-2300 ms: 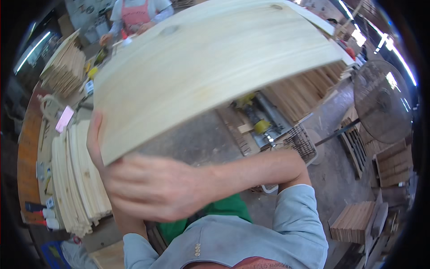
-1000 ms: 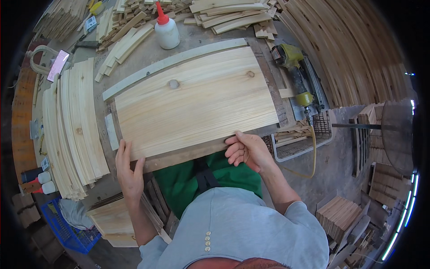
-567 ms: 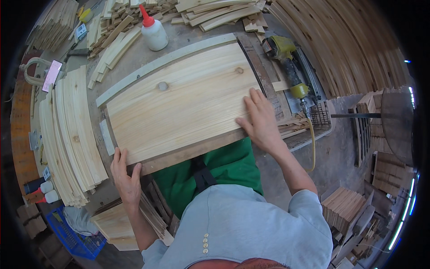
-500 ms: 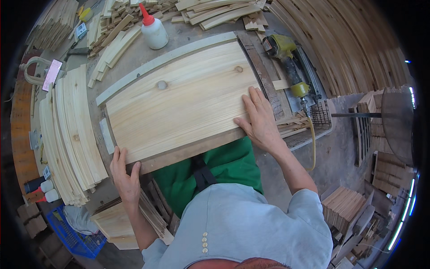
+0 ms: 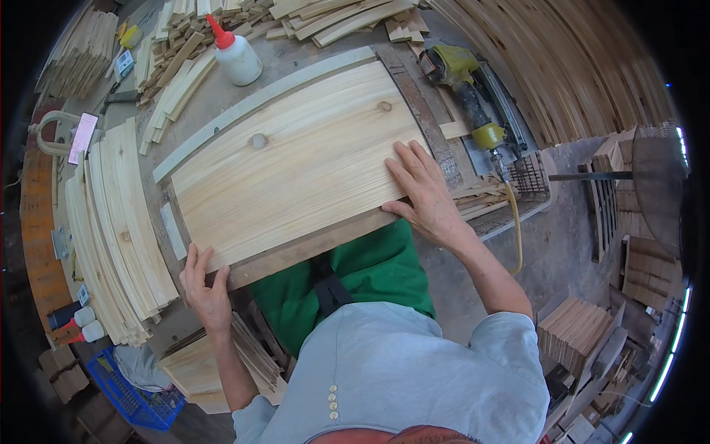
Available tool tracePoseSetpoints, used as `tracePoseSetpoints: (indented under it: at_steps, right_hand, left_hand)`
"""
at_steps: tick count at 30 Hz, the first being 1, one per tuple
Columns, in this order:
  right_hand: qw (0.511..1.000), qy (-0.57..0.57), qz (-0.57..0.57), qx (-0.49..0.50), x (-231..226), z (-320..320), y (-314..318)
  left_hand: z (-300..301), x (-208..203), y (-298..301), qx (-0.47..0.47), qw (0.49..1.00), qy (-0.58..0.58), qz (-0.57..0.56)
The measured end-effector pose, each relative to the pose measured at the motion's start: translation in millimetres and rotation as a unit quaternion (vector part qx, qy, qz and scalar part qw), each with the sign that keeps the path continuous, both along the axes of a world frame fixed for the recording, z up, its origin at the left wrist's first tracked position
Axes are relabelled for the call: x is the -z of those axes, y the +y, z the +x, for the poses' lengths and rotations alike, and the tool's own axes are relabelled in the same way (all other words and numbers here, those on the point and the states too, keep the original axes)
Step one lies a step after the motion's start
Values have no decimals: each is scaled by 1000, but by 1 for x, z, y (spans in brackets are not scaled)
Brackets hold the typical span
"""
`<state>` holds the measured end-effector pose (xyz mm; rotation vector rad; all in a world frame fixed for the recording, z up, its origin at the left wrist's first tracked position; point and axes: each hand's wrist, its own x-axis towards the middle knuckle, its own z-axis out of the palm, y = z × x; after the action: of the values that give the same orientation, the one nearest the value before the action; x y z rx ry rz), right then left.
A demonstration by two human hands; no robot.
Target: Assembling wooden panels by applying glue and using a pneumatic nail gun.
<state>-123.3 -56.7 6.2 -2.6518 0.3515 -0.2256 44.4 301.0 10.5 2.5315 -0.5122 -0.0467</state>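
Note:
A pale wooden panel [image 5: 296,163] with two knots lies flat on the bench in front of me. Its far long side runs along a pale wooden strip [image 5: 259,111], and a short strip [image 5: 173,231] sits by its left end. My left hand [image 5: 205,290] rests at the panel's near left corner, fingertips on the wood and thumb spread over the bench edge. At the near right corner, my right hand [image 5: 423,194] lies with fingers stretched over the panel, its thumb at the near edge. Neither hand is closed around anything.
A white glue bottle [image 5: 240,62] with a red nozzle stands beyond the strip. Right of the panel lies a yellow-green nail gun [image 5: 473,96] with a yellow hose [image 5: 516,229]. Slat stacks [image 5: 126,229] line the left side; a blue crate [image 5: 140,392] sits below.
The whole view has shifted slightly. My right hand has slid a little toward the panel's near right edge, its thumb coming off the top face. My left hand stays at its corner.

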Motion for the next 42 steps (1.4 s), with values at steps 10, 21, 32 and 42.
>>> tracePoseSetpoints:
  at_steps: [10, 21, 32, 42]
  right_hand:
    - [965, -200, 167, 38, 2, -1, 37]
    - [902, -123, 400, 105, -16, 10, 51]
    - [614, -150, 773, 57, -15, 115, 50]
    - [656, -240, 716, 2, -8, 117, 89]
  left_hand:
    - [31, -29, -59, 170, 984, -53, 7]
    - [207, -3, -267, 6, 967, -62, -246]
    - [77, -17, -193, 161, 755, 225, -594]
    - [9, -3, -157, 9, 633, 361, -685]
